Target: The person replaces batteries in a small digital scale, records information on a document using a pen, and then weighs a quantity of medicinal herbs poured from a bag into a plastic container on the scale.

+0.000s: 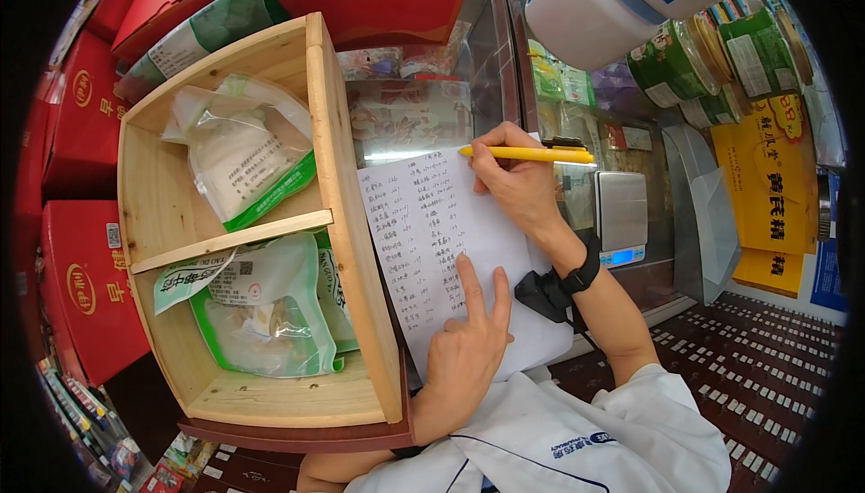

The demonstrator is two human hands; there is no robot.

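A sheet of paper (399, 243) with columns of handwriting lies on the counter before me. My right hand (517, 185) grips a yellow pen (540, 154), its tip at the sheet's upper right part. Two fingers of my left hand (466, 351) point apart and touch the page near the right column, while the others are curled; nothing is held. Just left of the paper stands a wooden drawer (348, 222) with two compartments. A clear plastic bag of pale contents (250, 148) sits in the far one, and green-and-white plastic bags (270, 310) fill part of the near one.
A small digital scale (622, 212) with a lit display is right of the paper. A black device (544, 295) with a cable sits by my right wrist. White plastic jars (595, 6) and green canisters (669, 64) stand at the far right. Red boxes (94, 283) line the left.
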